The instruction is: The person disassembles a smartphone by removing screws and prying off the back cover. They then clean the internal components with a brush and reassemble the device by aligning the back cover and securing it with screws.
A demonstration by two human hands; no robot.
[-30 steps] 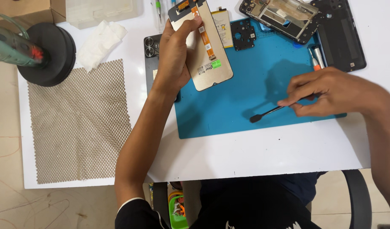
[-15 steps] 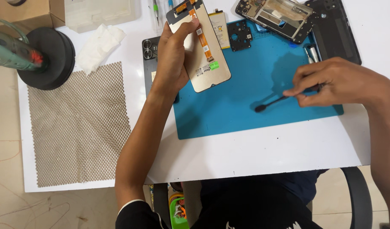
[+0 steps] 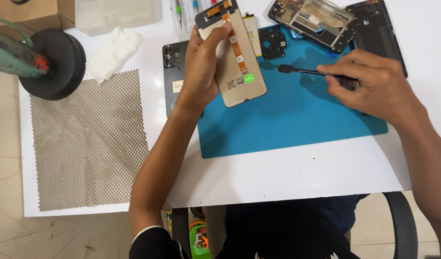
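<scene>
While the left hand (image 3: 201,72) gripped a phone screen panel (image 3: 232,55), long axis pointing away, the right hand (image 3: 369,86) pinched a black spudger (image 3: 304,71), tip aimed leftward, near the panel, above the blue mat (image 3: 297,120).

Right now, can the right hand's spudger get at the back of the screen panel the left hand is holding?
Probably yes: right hand points the black spudger at the screen panel, bare blue mat between; left hand grips only its left edge.

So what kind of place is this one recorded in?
Most likely a phone repair bench: the left hand holds a detached phone screen, a blue work mat covers the white table, and an opened phone frame lies nearby.
</scene>
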